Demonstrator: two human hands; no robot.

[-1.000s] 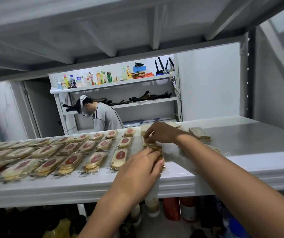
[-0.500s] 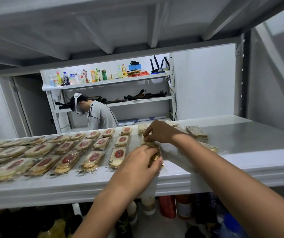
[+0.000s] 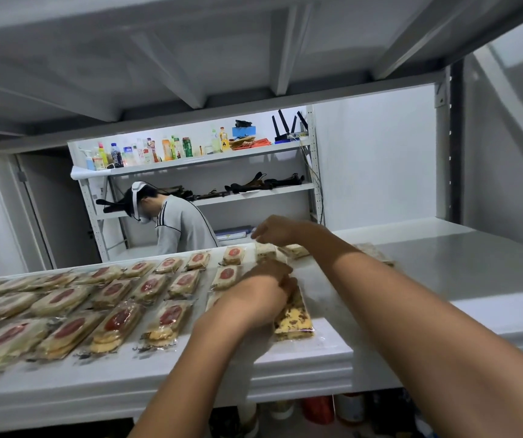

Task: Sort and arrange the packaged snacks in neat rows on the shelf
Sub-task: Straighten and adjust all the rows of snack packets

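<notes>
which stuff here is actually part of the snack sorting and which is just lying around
Job: red-label snack packs in rows; speckled pack held by the left hand; pale packs by the right hand; white shelf.
Lying about: bottles and router on the far rack; containers below the shelf.

A person's left hand and right hand are showing bare, uncovered from fingertips to wrists. The left forearm is appearing slim and smooth, likewise bare along its whole visible length, while the right forearm, nearer the lens, is looming broad, its edges blurring slightly.
</notes>
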